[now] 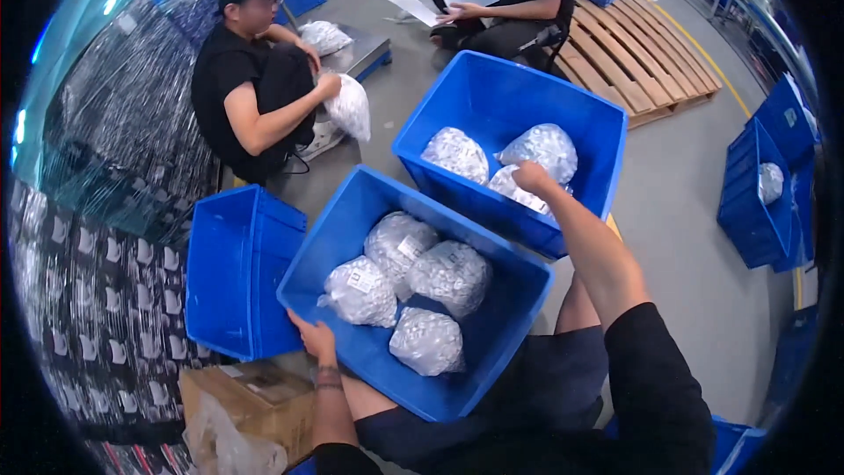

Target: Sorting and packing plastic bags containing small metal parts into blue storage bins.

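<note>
A blue plastic bin [505,343] sits tilted across my lap, with several clear plastic bags [450,277] of small whitish pieces inside; some bags carry white labels. My left hand [315,336] grips this bin at its left side, just below the rim. Beyond it stands a second blue bin [492,79], holding three similar bags. My right hand [532,178] reaches into that far bin, fingers closed on the top of the nearest bag [519,192]. Part of this bag is hidden behind my hand and the bin wall.
Stacked blue bins [224,273] stand at left, above a cardboard box [255,396]. Wrapped stacks [114,299] line the left side. One person [255,79] crouches by a floor scale [356,57], holding a bag; another person [536,0] holds papers near a wooden pallet [642,53].
</note>
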A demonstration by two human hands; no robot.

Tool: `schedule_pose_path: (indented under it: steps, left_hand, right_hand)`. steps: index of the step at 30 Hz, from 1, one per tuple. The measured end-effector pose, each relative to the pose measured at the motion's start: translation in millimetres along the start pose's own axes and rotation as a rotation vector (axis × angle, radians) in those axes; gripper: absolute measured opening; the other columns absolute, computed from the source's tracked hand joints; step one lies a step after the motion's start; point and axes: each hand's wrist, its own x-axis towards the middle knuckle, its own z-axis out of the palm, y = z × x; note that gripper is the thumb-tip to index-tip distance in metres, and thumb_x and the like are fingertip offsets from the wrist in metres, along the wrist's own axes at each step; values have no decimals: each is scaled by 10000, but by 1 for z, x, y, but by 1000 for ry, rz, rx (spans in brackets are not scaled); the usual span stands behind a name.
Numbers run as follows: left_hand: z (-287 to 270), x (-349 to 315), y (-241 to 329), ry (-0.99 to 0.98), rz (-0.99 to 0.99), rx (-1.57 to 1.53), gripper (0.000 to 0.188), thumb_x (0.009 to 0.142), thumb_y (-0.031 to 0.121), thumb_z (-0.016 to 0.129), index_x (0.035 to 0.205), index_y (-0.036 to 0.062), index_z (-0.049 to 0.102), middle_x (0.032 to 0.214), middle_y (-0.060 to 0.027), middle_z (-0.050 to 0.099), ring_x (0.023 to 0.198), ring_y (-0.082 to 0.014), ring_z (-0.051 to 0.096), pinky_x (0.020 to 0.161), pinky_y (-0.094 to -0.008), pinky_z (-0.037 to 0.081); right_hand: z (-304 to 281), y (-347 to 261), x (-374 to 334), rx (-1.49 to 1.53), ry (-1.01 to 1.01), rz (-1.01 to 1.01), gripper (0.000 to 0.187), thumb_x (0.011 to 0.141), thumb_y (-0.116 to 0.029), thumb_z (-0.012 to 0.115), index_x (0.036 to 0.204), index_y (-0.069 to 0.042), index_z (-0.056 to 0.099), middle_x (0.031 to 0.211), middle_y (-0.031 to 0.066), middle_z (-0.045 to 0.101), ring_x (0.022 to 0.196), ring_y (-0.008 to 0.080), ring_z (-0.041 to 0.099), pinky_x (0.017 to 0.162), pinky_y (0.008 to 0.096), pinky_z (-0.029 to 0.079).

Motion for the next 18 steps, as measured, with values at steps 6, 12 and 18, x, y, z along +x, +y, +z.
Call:
schedule_pose_path:
  steps: [6, 12, 18]
  left_hand:
    - [-5, -4, 16, -10, 8, -29, 836, 827, 30, 553, 1498, 207, 89, 1249, -275, 538, 1067, -464, 553, 886, -538, 436]
    - [-12, -9, 35, -63, -63, 19, 826, 824, 39, 542, 1495, 205, 90, 1208, -279, 558, 1045, -463, 560, 876, -536, 438]
    - [-4, -5, 27, -24, -41, 23, 806, 820, 47, 536, 1492, 192, 114, 1194, -286, 563, 1035, -469, 560, 875, -540, 436]
  right_hand:
    - [-3, 45, 4, -223, -9, 52, 398, 809, -243, 490, 1105, -32, 653, 1056, 242, 641, 987, 392, 621, 873, 454, 488]
    - [-4, -15, -86, 229, 383, -153, 278, 850, -208, 549, 1078, -93, 658, 824, 209, 656, 758, 369, 639, 719, 445, 496]
    - [33, -27, -134, 365, 409, -301, 257, 859, -157, 596, 1086, -49, 645, 959, 193, 663, 823, 337, 658, 764, 394, 516]
